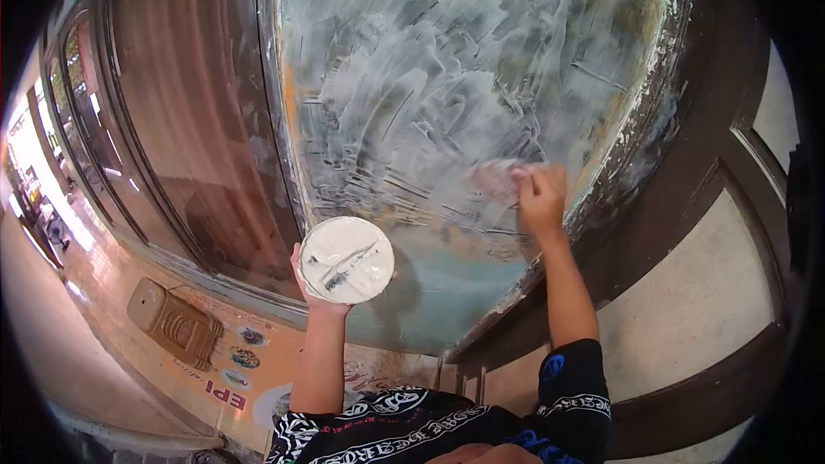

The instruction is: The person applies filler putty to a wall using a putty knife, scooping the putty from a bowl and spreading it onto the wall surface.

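My left hand (pixel 328 304) is wrapped round the side and underside of a round tub, its fingers at the left rim. Cream-white putty (pixel 361 262) fills the tub, with a ridge across its surface and dark marks in it. In my right hand (pixel 543 193) is a flat spreader (pixel 495 180), smeared by motion, pinched between thumb and fingers. It overlaps the lower right part of a wall panel (pixel 430 60) streaked with thin white putty. Below the streaks, a bare green-blue strip (pixel 430 292) shows.
A flaking frame edge (pixel 640 112) borders the panel on the right, beside dark wooden door parts (pixel 687 232). Left of it stands a brown wooden panel (pixel 185 77). A brown plastic stool (pixel 176 318) sits low at left, near a printed banner (pixel 228 395).
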`<state>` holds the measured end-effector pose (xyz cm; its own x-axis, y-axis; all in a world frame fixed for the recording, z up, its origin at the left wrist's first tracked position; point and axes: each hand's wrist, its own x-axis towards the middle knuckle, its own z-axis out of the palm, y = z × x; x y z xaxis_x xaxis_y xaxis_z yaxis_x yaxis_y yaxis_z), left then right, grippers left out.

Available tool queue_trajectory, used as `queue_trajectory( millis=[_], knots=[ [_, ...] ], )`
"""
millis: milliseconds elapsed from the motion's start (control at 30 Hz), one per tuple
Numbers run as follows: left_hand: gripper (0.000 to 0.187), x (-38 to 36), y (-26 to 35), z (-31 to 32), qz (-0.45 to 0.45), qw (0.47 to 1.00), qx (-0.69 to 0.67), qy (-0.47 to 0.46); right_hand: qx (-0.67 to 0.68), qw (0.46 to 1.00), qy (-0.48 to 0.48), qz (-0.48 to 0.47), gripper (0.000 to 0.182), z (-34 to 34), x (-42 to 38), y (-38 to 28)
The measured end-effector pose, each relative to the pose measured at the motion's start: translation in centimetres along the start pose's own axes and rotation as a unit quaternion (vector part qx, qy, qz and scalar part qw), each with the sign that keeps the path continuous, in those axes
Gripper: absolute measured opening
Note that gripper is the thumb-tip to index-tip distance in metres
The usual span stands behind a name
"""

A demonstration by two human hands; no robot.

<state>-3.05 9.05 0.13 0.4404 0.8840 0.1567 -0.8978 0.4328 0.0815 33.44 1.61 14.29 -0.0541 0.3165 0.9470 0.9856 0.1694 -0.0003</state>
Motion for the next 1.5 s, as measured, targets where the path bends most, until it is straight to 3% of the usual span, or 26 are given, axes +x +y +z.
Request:
queue_trajectory(
  millis=[67,167,233,300,400,533,633,667,767,800,833,867,933,967,1033,1100,1167,1267,1300,1367,1433,1500],
  knots=[
    [0.077,0.3,0.4,-1.0,0.007,1.000,-0.015,0.022,0.016,0.991,0.123,0.048,0.008,-1.7,3.0,2.7],
    [0.076,0.0,0.3,-0.3,0.006,1.000,-0.009,0.013,0.021,0.972,0.206,0.115,0.009,-4.6,4.0,1.4],
    [0.075,-0.7,0.1,0.8,-0.003,0.999,0.019,-0.026,0.113,0.981,0.115,0.109,0.008,-2.9,0.6,0.7],
    [0.075,-0.9,0.1,1.0,-0.003,0.999,0.025,-0.031,0.054,0.997,-0.030,-0.045,0.004,-0.9,-2.8,-1.0],
    [0.075,-0.5,0.1,0.1,0.005,0.999,0.038,-0.001,0.030,0.989,-0.100,-0.101,0.004,1.6,-5.4,-2.8],
    [0.074,-0.1,-0.1,0.0,0.013,0.998,0.052,0.025,-0.016,0.998,0.006,-0.054,0.005,0.4,0.2,0.0],
    [0.076,-0.7,-0.5,1.4,-0.014,0.999,0.037,-0.029,-0.014,0.986,0.155,0.053,0.006,-3.7,6.1,2.3],
    [0.076,-0.2,-0.1,0.2,-0.009,0.998,-0.058,0.031,-0.018,0.975,0.201,0.093,0.008,-4.9,7.0,2.2],
    [0.076,-1.2,-0.1,1.5,-0.014,0.999,0.023,-0.037,0.013,0.972,0.208,0.106,0.008,-6.0,5.4,1.8],
    [0.076,-1.1,-0.2,1.5,-0.011,0.999,0.021,-0.038,0.018,0.981,0.170,0.092,0.010,-5.3,4.1,1.1],
    [0.076,-1.0,-0.2,1.3,-0.008,0.999,0.018,-0.035,0.109,0.971,0.120,0.174,0.009,-3.9,2.7,-0.3],
    [0.077,-0.9,-0.2,1.1,-0.005,0.999,0.015,-0.031,0.054,0.995,0.085,0.002,0.008,-2.5,2.0,-0.9],
    [0.077,-0.5,-0.1,0.6,-0.011,1.000,-0.011,-0.004,0.065,0.997,-0.021,-0.038,0.007,-0.6,1.1,-2.4],
    [0.077,-0.4,-0.1,0.5,-0.014,1.000,-0.009,-0.005,0.063,0.997,-0.019,-0.037,0.007,-0.6,1.6,-2.0],
    [0.076,-0.4,-0.4,0.8,-0.008,1.000,0.007,-0.021,-0.001,0.999,0.001,-0.050,0.008,-0.1,4.4,-0.6],
    [0.076,-0.8,-0.4,0.8,-0.003,0.999,0.015,-0.028,0.042,0.994,0.093,-0.030,0.011,-1.5,8.5,1.2],
    [0.077,-0.9,-0.3,0.8,0.005,0.999,0.022,-0.044,-0.005,0.987,0.138,0.083,0.010,-4.9,11.9,1.8],
    [0.077,-1.0,0.4,0.1,0.008,0.999,0.037,-0.021,0.036,0.967,0.218,0.128,0.010,-6.8,12.7,1.3],
    [0.077,-1.0,0.7,-0.4,0.018,0.998,0.057,-0.016,0.036,0.967,0.217,0.127,0.010,-6.4,12.0,0.9],
    [0.077,-1.1,0.8,-0.6,0.032,0.997,0.075,-0.011,0.083,0.991,0.107,-0.001,0.009,-4.4,9.4,-0.6],
    [0.077,-1.4,0.4,0.1,0.024,0.998,0.053,-0.009,0.046,0.995,-0.009,-0.093,0.010,-1.8,7.2,-2.2],
    [0.077,-1.5,0.0,1.1,0.011,0.999,0.034,-0.009,0.006,0.994,-0.028,-0.105,0.010,-0.4,7.1,-2.5]
  ],
)
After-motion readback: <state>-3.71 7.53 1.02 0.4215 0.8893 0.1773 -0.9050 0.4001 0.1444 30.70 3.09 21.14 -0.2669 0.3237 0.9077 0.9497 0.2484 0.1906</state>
